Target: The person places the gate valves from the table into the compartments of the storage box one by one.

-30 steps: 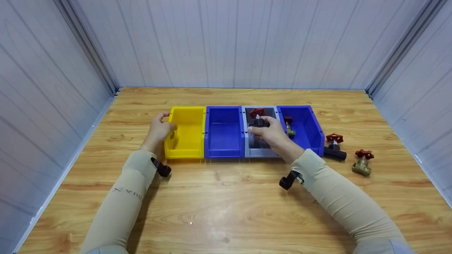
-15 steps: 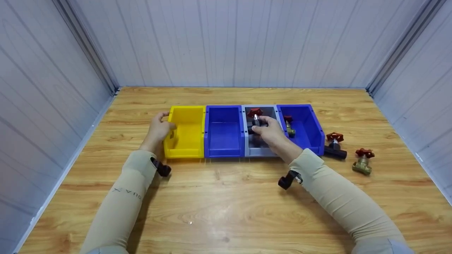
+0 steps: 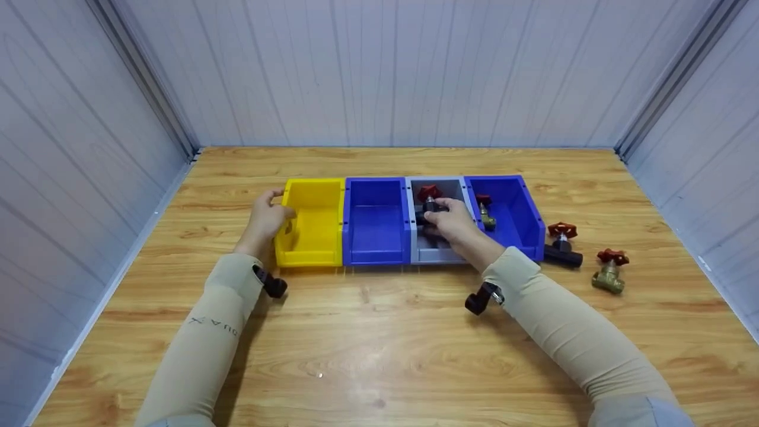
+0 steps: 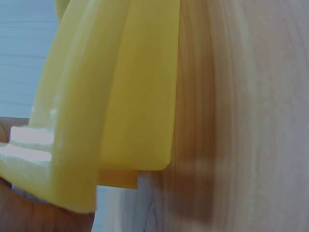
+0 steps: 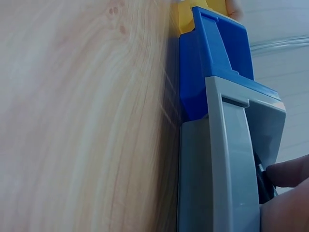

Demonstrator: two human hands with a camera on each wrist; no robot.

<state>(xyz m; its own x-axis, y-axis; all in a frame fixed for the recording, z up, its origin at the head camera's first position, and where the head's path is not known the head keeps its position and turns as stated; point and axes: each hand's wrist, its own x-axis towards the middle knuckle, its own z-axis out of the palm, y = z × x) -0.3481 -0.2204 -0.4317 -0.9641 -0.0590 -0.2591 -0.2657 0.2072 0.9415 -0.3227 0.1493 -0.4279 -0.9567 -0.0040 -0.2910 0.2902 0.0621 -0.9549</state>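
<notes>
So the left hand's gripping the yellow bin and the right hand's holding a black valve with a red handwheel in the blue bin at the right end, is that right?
Not quite, the bin is wrong: the right hand holds the black valve in the gray bin, as the head view shows. The left hand does grip the yellow bin.

The yellow bin (image 3: 314,258) is glossy plastic — the tabletop (image 3: 367,332) smooth wood, the sleeves (image 3: 572,323) cloth.

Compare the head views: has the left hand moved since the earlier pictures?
No: against the back-left corner of the wooden table, the left hand shows no clear shift; it grips the yellow bin.
</notes>
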